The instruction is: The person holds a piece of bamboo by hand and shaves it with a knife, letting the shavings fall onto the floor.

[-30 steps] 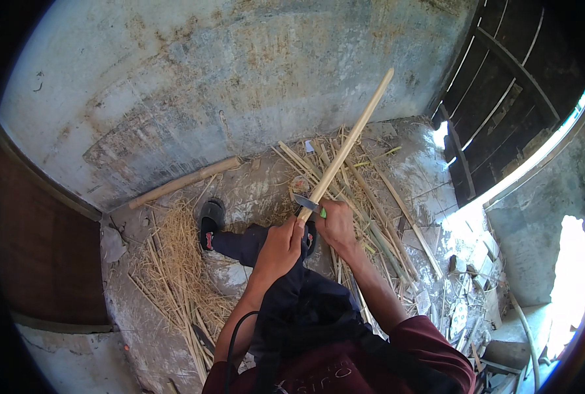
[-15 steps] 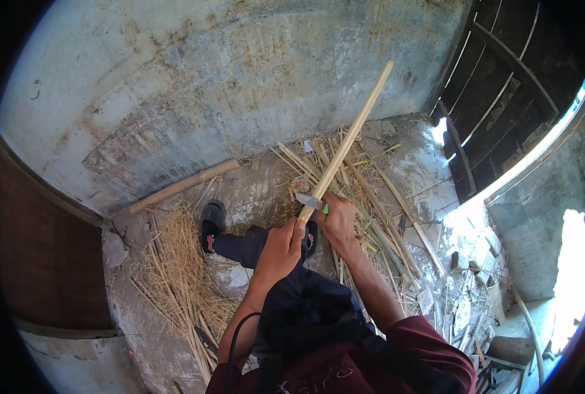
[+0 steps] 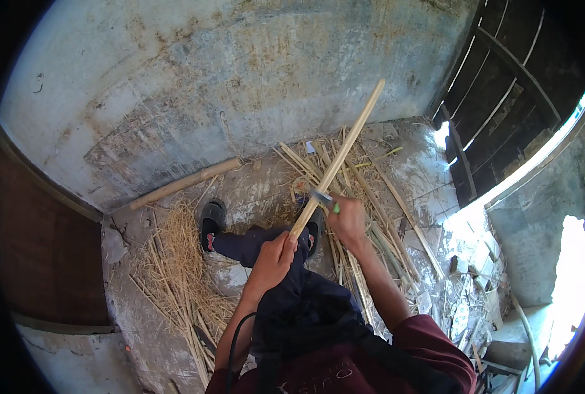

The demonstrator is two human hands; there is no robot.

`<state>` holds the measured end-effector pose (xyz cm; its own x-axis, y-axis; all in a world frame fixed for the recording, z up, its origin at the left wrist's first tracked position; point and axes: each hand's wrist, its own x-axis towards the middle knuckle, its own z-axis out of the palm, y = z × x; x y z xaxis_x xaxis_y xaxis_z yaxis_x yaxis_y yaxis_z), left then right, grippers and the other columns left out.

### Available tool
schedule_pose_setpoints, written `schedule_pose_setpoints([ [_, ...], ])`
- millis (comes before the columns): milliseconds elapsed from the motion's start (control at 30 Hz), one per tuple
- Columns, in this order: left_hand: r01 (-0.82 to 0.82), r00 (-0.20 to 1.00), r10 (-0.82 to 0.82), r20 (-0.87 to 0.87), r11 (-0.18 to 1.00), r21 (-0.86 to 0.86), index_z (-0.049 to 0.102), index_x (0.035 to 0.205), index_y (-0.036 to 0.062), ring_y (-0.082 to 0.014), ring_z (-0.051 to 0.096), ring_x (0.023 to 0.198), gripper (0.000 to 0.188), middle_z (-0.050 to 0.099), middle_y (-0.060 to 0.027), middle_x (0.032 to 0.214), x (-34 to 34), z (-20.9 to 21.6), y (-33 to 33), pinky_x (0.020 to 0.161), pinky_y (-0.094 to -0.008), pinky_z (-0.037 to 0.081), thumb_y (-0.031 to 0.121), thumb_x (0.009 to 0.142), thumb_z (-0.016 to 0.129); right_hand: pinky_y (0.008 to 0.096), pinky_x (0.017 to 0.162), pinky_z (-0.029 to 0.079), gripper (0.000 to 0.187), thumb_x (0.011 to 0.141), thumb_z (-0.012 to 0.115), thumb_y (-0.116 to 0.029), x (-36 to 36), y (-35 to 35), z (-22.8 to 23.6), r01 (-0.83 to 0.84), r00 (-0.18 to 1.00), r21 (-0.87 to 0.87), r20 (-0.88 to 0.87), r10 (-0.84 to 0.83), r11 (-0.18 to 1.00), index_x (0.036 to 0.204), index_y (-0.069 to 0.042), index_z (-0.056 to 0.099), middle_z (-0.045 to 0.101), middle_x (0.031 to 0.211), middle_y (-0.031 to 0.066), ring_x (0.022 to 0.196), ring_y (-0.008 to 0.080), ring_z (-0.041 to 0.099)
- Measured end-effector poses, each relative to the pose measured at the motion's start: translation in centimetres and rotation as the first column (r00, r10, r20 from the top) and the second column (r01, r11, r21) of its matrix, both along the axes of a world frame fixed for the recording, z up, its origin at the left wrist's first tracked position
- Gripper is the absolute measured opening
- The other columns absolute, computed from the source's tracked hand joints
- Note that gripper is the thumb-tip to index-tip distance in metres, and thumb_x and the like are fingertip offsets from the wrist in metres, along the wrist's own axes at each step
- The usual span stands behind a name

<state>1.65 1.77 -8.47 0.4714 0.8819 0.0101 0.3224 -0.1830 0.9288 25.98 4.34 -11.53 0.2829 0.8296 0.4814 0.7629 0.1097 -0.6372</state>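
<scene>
A long pale strip of split bamboo or wood point(image 3: 348, 146) slants up and away to the right across my knees. Its near end is in the grip of my left hand point(image 3: 274, 262), fingers closed round it. My right hand point(image 3: 348, 222) is closed on a knife with a green handle point(image 3: 335, 207). The knife's blade point(image 3: 321, 196) lies across the strip, a little beyond my left hand. My right palm hides most of the handle.
A heap of shavings point(image 3: 179, 259) lies to the left, and several bamboo strips point(image 3: 397, 217) to the right. A thick pole point(image 3: 187, 182) rests near the stained wall point(image 3: 240, 85). Rubble point(image 3: 479, 262) lies at the right, below dark wooden boards point(image 3: 502, 98).
The strip has come down and slightly nearer, its far tip lower. My left hand has moved slightly down and left; my right hand with the knife has moved slightly right, away from it.
</scene>
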Motion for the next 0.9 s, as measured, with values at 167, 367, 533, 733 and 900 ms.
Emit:
schedule_pose_setpoints([
  [167, 0.016, 1.000, -0.016, -0.011, 1.000, 0.025, 0.058, 0.093, 0.0013, -0.0125, 0.055, 0.059, 0.038, 0.055, -0.0038, 0.066, 0.8, 0.8, 0.0, 0.059, -0.0327, 0.045, 0.029, 0.116, 0.046, 0.0535, 0.068, 0.055, 0.024, 0.075, 0.063, -0.003, -2.0, -1.0, -0.3, -0.153, 0.987, -0.054, 0.040, 0.155, 0.987, 0.095, -0.002, 0.075, 0.070, 0.076, 0.0235, 0.073, 0.0456, 0.070],
  [367, 0.031, 0.999, -0.031, -0.031, 1.000, 0.002, 0.058, 0.093, 0.0012, -0.0118, 0.053, 0.058, 0.038, 0.054, -0.0036, 0.065, 0.6, 0.6, 0.0, 0.058, -0.0328, 0.044, 0.028, 0.117, 0.045, 0.0532, 0.066, 0.056, 0.018, 0.074, 0.062, -0.004, -1.5, -0.2, 0.4, -0.105, 0.994, -0.059, 0.036, 0.107, 0.993, 0.088, -0.002, 0.073, 0.069, 0.074, 0.0228, 0.073, 0.0446, 0.070],
  [533, 0.039, 0.999, -0.039, -0.015, 0.999, 0.011, 0.058, 0.094, 0.0004, -0.0188, 0.054, 0.055, 0.037, 0.054, -0.0085, 0.064, 0.3, 0.7, 0.1, 0.057, -0.0370, 0.044, 0.028, 0.116, 0.046, 0.0534, 0.064, 0.055, 0.016, 0.073, 0.062, -0.006, -1.4, 0.4, 0.5, -0.087, 0.994, -0.004, 0.069, 0.087, 0.996, 0.086, -0.002, 0.072, 0.068, 0.073, 0.0226, 0.071, 0.0452, 0.069],
  [733, 0.038, 0.999, -0.038, 0.010, 0.999, 0.004, 0.057, 0.094, 0.0000, -0.0224, 0.055, 0.053, 0.038, 0.055, -0.0110, 0.063, -0.4, 0.6, -0.1, 0.057, -0.0399, 0.044, 0.029, 0.116, 0.046, 0.0544, 0.066, 0.056, 0.016, 0.077, 0.062, -0.006, -0.9, 1.7, -0.3, 0.003, 0.999, 0.022, 0.042, -0.004, 1.000, 0.087, -0.002, 0.074, 0.068, 0.071, 0.0239, 0.070, 0.0471, 0.069],
  [900, 0.098, 0.995, -0.096, 0.028, 0.991, -0.091, 0.057, 0.093, 0.0026, -0.0096, 0.049, 0.060, 0.043, 0.051, -0.0008, 0.067, -2.4, 0.3, -1.6, 0.058, -0.0311, 0.043, 0.034, 0.118, 0.044, 0.0573, 0.071, 0.057, 0.020, 0.083, 0.063, -0.007, 5.6, 5.5, -1.8, 0.239, 0.969, -0.110, -0.036, -0.244, 0.965, 0.094, -0.002, 0.079, 0.069, 0.076, 0.0276, 0.075, 0.0491, 0.070],
])
